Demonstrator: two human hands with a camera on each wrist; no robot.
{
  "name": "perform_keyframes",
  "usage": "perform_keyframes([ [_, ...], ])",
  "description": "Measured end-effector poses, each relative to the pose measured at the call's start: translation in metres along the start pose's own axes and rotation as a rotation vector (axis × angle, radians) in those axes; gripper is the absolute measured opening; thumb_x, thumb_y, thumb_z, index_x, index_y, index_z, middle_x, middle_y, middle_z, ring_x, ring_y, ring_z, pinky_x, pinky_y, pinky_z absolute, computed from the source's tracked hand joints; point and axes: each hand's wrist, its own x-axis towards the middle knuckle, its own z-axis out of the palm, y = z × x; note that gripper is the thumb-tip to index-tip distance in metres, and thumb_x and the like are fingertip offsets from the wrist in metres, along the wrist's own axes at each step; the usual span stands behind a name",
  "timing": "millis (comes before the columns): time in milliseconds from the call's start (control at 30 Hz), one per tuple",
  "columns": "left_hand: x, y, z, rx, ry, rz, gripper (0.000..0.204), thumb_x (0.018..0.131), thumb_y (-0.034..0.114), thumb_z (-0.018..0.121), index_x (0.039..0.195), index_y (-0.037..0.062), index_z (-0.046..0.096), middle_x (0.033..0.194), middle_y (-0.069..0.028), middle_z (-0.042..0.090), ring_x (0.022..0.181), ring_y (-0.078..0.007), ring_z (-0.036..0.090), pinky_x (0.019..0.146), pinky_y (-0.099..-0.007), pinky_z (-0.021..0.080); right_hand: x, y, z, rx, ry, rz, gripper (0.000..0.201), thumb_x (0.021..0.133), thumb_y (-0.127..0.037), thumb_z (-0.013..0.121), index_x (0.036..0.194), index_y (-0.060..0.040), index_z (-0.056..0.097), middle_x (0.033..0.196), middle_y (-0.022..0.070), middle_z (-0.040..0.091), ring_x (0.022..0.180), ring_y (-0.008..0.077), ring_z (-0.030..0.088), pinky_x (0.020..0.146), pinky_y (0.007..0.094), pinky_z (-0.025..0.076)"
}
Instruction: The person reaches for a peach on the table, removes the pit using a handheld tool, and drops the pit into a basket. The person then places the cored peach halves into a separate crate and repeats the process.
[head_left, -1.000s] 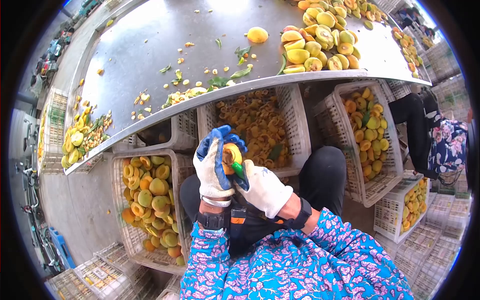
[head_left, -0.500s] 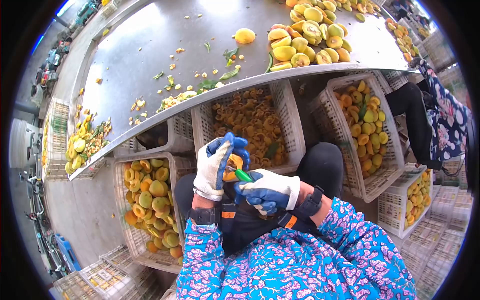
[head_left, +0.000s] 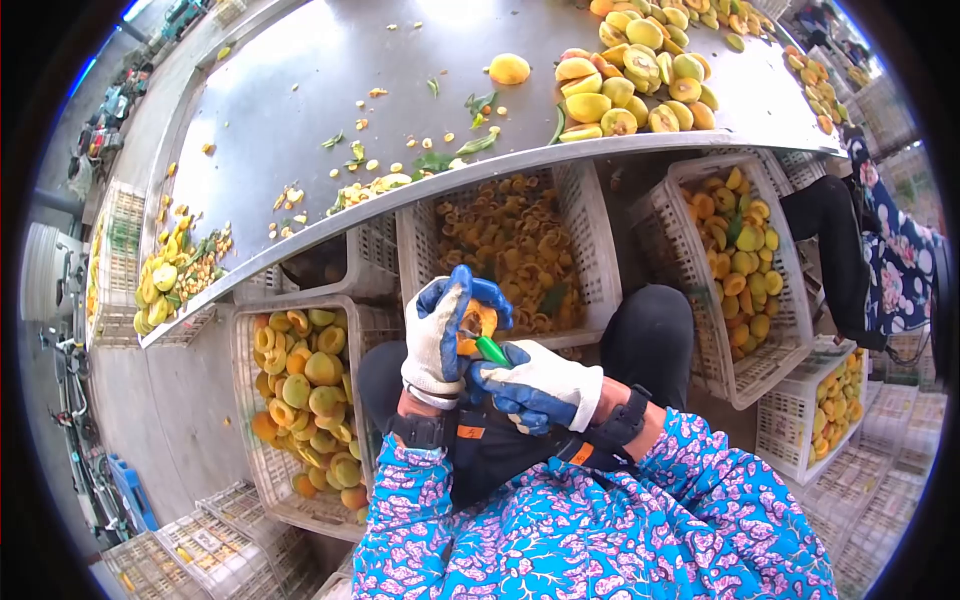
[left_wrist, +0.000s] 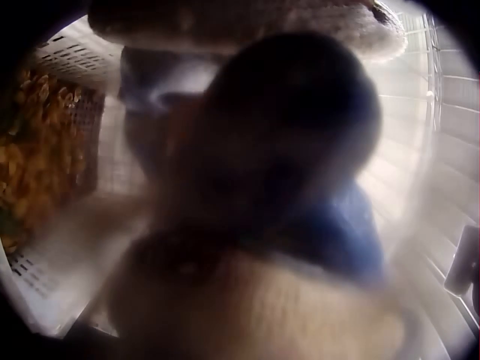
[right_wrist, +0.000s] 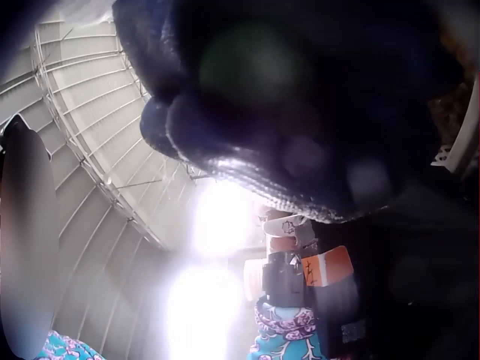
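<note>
We look down from head height over a person seated at a long steel worktop (head_left: 300,70), with white plastic crates below its near edge.

At the far left end of the worktop lies a heap of yellow-green fruit scraps and leaves (head_left: 175,275). Below the near edge on the left, a crate of whole and halved peaches (head_left: 305,385) stands beside the person's left knee.

In the centre, over the person's lap, the left hand (head_left: 440,335), in a white glove with blue fingertips, curls round a halved orange peach (head_left: 478,322) and holds it upright. Just to its right, the right hand (head_left: 535,385), in a matching glove, grips a green-handled tool (head_left: 491,350) whose tip touches the peach's cut face. The left wrist view shows only a blur of glove and fruit; the right wrist view shows dark gloved fingers (right_wrist: 300,127) bunched tight, very close to the lens.

Behind the hands, a crate of pitted peach pieces (head_left: 510,245) sits under the worktop's near edge. Small scraps and leaves (head_left: 420,160) are strewn along that edge above it.

At the right end of the worktop is a pile of peaches (head_left: 640,80). Under it stands another crate of fruit (head_left: 740,260), and a second seated person (head_left: 890,250) in floral clothing is at the far right.
</note>
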Motion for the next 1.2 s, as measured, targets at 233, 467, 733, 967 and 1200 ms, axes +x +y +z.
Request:
perform_keyframes([
  [233,0.01,0.009,-0.004,0.026,-0.117,-0.196,0.039,0.091,0.033,0.06,0.077,-0.0026,0.065,0.07,-0.0114,0.065,0.059,-0.0198,0.062,0.056,-0.0296,0.05,-0.009,-0.006,-0.007,0.118,-0.123,0.068,0.023,0.095,-0.025,0.054,0.096,-0.0026,0.055,0.057,-0.0051,0.042,0.038,0.0045,0.036,0.035,0.0197,0.028],
  [467,0.005,0.003,0.001,0.115,-0.147,-0.173,0.038,0.092,0.032,0.059,0.077,-0.0032,0.064,0.068,-0.0114,0.064,0.058,-0.02,0.061,0.055,-0.0303,0.05,-0.012,0.007,-0.021,0.509,-0.39,0.165,0.031,0.098,-0.028,0.046,0.104,0.001,0.054,0.058,-0.0066,0.041,0.04,0.0032,0.035,0.037,0.0192,0.029],
  [733,0.006,-0.002,0.003,-0.002,-0.156,-0.028,0.044,0.096,0.034,0.051,0.076,-0.0042,0.062,0.07,-0.0162,0.064,0.059,-0.023,0.062,0.055,-0.0323,0.05,-0.002,0.02,-0.016,0.828,-0.515,0.156,0.04,0.102,-0.03,0.034,0.109,0.0045,0.051,0.056,-0.008,0.037,0.04,0.0032,0.036,0.039,0.0228,0.033],
  [967,0.01,0.002,-0.006,-0.045,-0.201,-0.063,0.05,0.097,0.039,0.046,0.074,-0.0032,0.061,0.07,-0.0174,0.063,0.06,-0.0254,0.061,0.058,-0.0351,0.051,0.017,0.028,-0.018,0.896,-0.755,0.095,0.041,0.103,-0.031,0.031,0.11,0.0049,0.051,0.055,-0.0075,0.039,0.039,0.0038,0.038,0.038,0.0228,0.034],
  [1200,0.018,-0.009,-0.003,-0.298,-0.288,0.063,0.048,0.096,0.039,0.048,0.076,-0.002,0.061,0.068,-0.0164,0.063,0.059,-0.0241,0.061,0.057,-0.0337,0.05,0.03,0.037,-0.014,1.058,-0.925,0.064,0.04,0.102,-0.032,0.032,0.106,0.0029,0.051,0.055,-0.0064,0.042,0.038,0.0052,0.041,0.036,0.0234,0.036],
])
